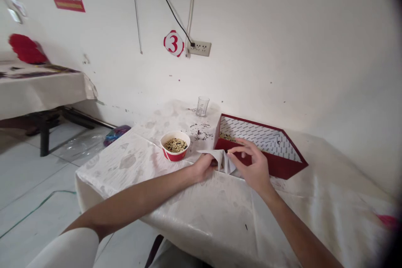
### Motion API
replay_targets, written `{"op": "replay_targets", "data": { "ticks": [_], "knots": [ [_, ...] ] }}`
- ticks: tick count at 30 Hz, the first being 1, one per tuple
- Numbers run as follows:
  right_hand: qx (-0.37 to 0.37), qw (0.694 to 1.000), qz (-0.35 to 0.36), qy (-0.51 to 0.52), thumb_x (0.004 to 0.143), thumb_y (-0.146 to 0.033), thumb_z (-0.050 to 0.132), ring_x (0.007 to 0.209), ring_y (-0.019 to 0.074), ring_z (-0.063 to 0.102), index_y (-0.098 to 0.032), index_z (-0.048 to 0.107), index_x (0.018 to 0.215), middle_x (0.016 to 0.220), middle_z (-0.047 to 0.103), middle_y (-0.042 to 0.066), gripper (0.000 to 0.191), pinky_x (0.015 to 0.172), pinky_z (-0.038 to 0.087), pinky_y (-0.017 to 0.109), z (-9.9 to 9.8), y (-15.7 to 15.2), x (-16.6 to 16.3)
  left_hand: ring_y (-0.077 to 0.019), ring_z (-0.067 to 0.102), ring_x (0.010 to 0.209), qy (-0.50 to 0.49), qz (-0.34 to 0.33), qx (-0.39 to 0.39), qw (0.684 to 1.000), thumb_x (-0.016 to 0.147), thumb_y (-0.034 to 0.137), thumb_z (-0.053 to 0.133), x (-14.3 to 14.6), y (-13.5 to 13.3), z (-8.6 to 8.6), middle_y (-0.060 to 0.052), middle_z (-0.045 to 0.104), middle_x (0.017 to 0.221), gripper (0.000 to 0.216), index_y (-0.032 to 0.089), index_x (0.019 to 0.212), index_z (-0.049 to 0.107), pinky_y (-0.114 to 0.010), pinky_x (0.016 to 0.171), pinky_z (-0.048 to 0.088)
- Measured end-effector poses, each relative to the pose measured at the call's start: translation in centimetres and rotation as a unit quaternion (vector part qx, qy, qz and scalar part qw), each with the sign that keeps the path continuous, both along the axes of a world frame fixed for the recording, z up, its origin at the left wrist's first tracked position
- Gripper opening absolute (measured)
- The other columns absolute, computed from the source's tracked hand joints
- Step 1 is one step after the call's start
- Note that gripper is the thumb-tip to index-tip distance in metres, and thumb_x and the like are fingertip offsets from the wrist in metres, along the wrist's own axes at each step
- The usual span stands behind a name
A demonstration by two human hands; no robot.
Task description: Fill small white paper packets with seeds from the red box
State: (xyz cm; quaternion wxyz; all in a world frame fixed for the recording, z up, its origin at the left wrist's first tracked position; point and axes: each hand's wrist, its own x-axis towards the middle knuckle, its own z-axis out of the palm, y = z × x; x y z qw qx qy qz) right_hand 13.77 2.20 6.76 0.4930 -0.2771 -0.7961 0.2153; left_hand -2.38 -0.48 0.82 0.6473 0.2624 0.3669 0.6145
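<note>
My left hand (204, 166) is closed around a folded piece of white paper (221, 160) just above the table, its fingers partly hidden by the folds. Beside it, my right hand (253, 163) has thumb and forefinger pinched together at the paper's right edge, the other fingers held apart. What lies between those fingertips is too small to make out. Behind both hands stands an open dark red box (282, 166) with a printed white lining and grains at its left end. To the left is a red and white paper bowl (174, 156) of pale and dark grains.
A clear glass (202, 106) stands near the wall, with dark bits (201, 132) scattered in front of it. White plastic sheeting (201, 213) covers the table. A power socket (200, 48) with a plugged-in cable is on the wall. Another covered table (44, 92) stands at left.
</note>
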Motion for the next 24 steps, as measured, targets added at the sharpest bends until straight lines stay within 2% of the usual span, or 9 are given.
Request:
{"op": "replay_targets", "data": {
  "ticks": [5,9,12,15,19,21,23,24],
  "knots": [
    [0.026,0.992,0.113,-0.049,0.095,-0.028,0.071,0.109,0.0228,0.071,-0.030,0.065,0.131,0.106,0.080,0.002,0.037,0.100,0.051,0.040,3.2,-0.7,-6.4,-0.0228,0.069,0.089,-0.035,-0.040,0.019,0.998,0.074,0.038,0.080,0.1,0.1,-0.2,-0.007,0.075,0.087,0.030,0.018,0.093,0.070,-0.029,0.073,0.049],
    [0.060,0.973,0.177,-0.137,0.098,-0.024,0.066,0.116,0.0230,0.065,-0.030,0.059,0.141,0.109,0.080,0.001,0.044,0.108,0.046,0.044,3.6,-0.1,-12.0,-0.0252,0.070,0.092,-0.056,-0.081,0.010,0.995,0.074,0.041,0.082,-0.5,-0.4,-0.2,-0.009,0.075,0.085,0.031,0.017,0.086,0.069,-0.031,0.077,0.050],
    [0.087,0.957,0.180,-0.210,0.102,-0.027,0.062,0.119,0.0246,0.062,-0.029,0.058,0.144,0.122,0.078,0.003,0.043,0.108,0.043,0.047,3.7,0.6,-13.5,-0.0269,0.069,0.099,-0.080,-0.107,0.002,0.991,0.080,0.038,0.077,-0.8,-0.6,0.0,-0.011,0.077,0.092,0.026,0.014,0.090,0.071,-0.035,0.089,0.051],
    [0.103,0.964,0.130,-0.208,0.106,-0.031,0.053,0.116,0.0228,0.065,-0.028,0.066,0.136,0.130,0.074,0.004,0.032,0.106,0.045,0.044,4.7,2.2,-11.6,-0.0267,0.069,0.104,-0.085,-0.110,0.008,0.990,0.083,0.033,0.074,-0.6,-0.3,0.0,-0.010,0.078,0.095,0.022,0.014,0.095,0.073,-0.036,0.097,0.050],
    [0.043,0.968,-0.041,-0.244,0.103,-0.037,0.055,0.093,0.0209,0.071,-0.027,0.072,0.124,0.116,0.078,0.005,0.028,0.086,0.053,0.035,6.6,6.9,-5.2,-0.0288,0.071,0.105,-0.049,-0.148,-0.002,0.988,0.074,0.031,0.080,-0.1,0.0,-0.8,-0.011,0.079,0.096,0.029,0.015,0.097,0.074,-0.039,0.099,0.051],
    [-0.016,0.938,-0.143,-0.314,0.099,-0.039,0.062,0.091,0.0220,0.072,-0.027,0.074,0.119,0.113,0.079,0.006,0.027,0.079,0.053,0.032,7.0,10.0,-1.5,-0.0285,0.073,0.101,-0.023,-0.152,-0.017,0.988,0.071,0.029,0.083,-0.1,-0.1,-1.2,-0.012,0.079,0.097,0.032,0.014,0.098,0.075,-0.039,0.096,0.053],
    [-0.079,0.884,-0.232,-0.398,0.091,-0.035,0.071,0.095,0.0242,0.072,-0.024,0.077,0.114,0.111,0.079,0.010,0.026,0.081,0.052,0.032,6.7,12.8,1.6,-0.0282,0.074,0.095,0.006,-0.148,-0.037,0.988,0.069,0.027,0.087,-0.3,-0.4,-1.4,-0.014,0.080,0.096,0.035,0.013,0.099,0.075,-0.039,0.092,0.055],
    [-0.113,0.856,-0.242,-0.443,0.089,-0.031,0.072,0.095,0.0243,0.073,-0.021,0.079,0.108,0.109,0.079,0.011,0.023,0.081,0.052,0.032,6.4,14.0,2.9,-0.0285,0.074,0.093,0.015,-0.145,-0.036,0.989,0.069,0.027,0.088,-0.4,-0.6,-1.4,-0.015,0.080,0.097,0.037,0.012,0.100,0.076,-0.039,0.090,0.056]
  ]
}}
